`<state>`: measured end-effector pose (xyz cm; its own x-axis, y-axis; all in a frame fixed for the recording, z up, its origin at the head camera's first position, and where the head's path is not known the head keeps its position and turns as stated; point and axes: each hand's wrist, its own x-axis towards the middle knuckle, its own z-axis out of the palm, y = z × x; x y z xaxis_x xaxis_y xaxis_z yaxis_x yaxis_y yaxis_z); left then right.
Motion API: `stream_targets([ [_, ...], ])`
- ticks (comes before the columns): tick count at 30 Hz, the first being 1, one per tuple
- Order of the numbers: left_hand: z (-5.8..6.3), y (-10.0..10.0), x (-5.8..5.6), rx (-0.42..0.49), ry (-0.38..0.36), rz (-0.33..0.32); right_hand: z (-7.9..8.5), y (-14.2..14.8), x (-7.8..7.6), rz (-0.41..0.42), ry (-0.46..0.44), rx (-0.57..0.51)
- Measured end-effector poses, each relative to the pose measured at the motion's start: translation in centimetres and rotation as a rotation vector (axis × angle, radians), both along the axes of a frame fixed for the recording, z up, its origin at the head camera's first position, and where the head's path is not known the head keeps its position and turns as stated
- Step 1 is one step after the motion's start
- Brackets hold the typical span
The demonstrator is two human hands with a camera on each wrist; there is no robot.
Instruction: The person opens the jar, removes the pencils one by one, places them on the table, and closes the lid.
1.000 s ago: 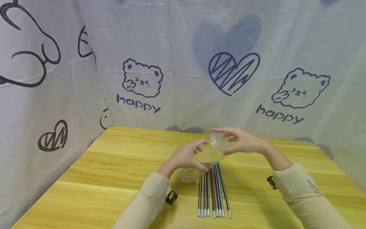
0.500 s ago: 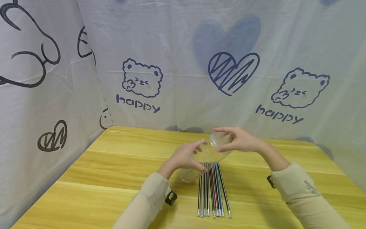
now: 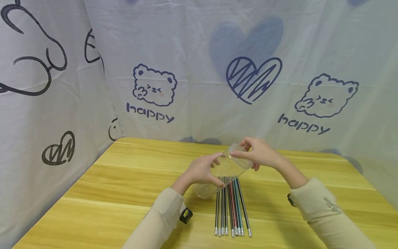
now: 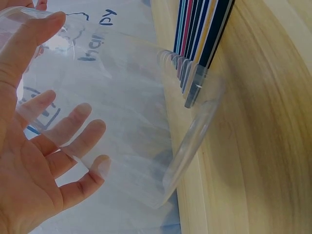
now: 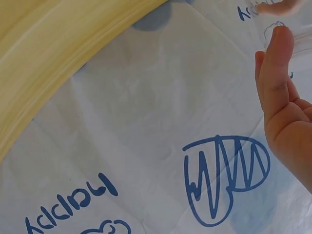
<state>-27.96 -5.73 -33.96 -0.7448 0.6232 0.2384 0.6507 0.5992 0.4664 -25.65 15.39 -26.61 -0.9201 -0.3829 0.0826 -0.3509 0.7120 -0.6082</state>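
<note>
A clear plastic jar (image 3: 228, 167) is held tilted above the table, its base toward the lower left and its lidded end toward the upper right. My left hand (image 3: 202, 169) grips the jar's body, thumb on the near side; the left wrist view shows the curled fingers (image 4: 80, 141) through the transparent wall. At the upper end, my right hand (image 3: 261, 152) holds the translucent lid (image 3: 238, 149) between thumb and fingers. Only part of the right hand (image 5: 282, 92) shows in the right wrist view. Several pencils (image 3: 233, 207) lie side by side beneath the jar, their far ends partly behind it.
The yellow wood-grain table (image 3: 124, 186) reaches back to a white printed cloth (image 3: 199, 69) hanging behind it. Another cloth (image 3: 46, 114) hangs along the left side.
My right hand has turned around the lid, its thumb shifting leftward and its fingers moving to the far side. The left hand, jar body and pencils stay in place.
</note>
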Motion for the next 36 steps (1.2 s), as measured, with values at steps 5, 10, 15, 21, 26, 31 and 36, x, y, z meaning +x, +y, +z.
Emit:
stream_targets([
  [5,0.0,-0.1,0.0,0.001,-0.008,-0.001,0.1,0.0,-0.1,0.016,0.008,0.011],
  [10,0.0,-0.2,0.0,0.020,-0.015,0.012,0.4,0.2,0.1,0.081,0.000,-0.005],
  [15,0.0,-0.4,0.0,0.028,-0.011,0.015,0.8,0.7,0.1,0.125,0.018,-0.016],
  [21,0.0,-0.4,0.0,0.025,-0.019,0.018,0.9,1.1,0.0,0.252,0.036,-0.074],
  [26,-0.1,-0.4,-0.1,0.029,-0.026,0.009,1.0,1.3,0.1,0.324,-0.024,-0.102],
  [31,-0.2,-0.3,-0.1,0.019,-0.016,0.004,1.1,1.5,0.1,0.291,-0.026,-0.055],
  [36,-0.2,-0.2,-0.1,0.012,-0.009,-0.001,1.1,1.4,0.1,0.243,0.022,-0.005],
])
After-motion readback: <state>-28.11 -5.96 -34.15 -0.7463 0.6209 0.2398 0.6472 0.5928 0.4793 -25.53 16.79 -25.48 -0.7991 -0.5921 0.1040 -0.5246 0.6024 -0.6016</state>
